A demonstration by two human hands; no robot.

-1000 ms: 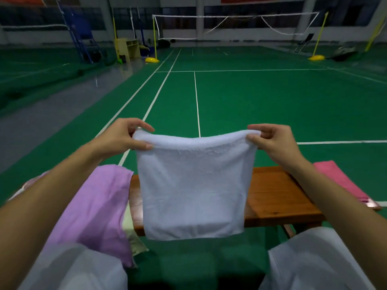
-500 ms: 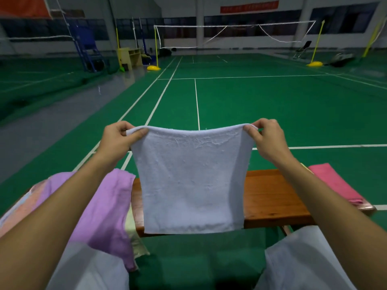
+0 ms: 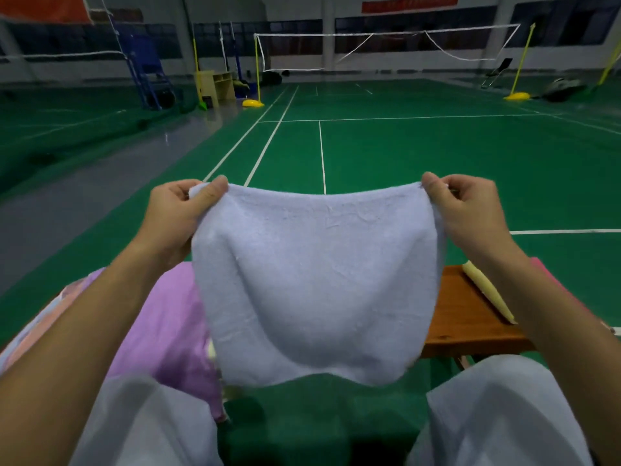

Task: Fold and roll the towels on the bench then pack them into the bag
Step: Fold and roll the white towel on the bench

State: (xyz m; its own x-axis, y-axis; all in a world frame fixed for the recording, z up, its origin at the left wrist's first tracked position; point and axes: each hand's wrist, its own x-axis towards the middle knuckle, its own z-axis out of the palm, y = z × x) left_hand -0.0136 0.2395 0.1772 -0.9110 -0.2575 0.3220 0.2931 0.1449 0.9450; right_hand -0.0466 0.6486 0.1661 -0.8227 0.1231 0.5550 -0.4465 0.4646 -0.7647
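Above the bench (image 3: 470, 317), your left hand (image 3: 171, 216) and right hand (image 3: 470, 213) pinch the white towel (image 3: 316, 284) by its top corners; folding stage; next, lay it flat

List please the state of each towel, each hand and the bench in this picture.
white towel: held up in the air by its top corners, hanging, billowed
left hand: pinches the towel's top left corner
right hand: pinches the top right corner
purple towel: lying unfolded on the left
bench: partly hidden behind the white towel
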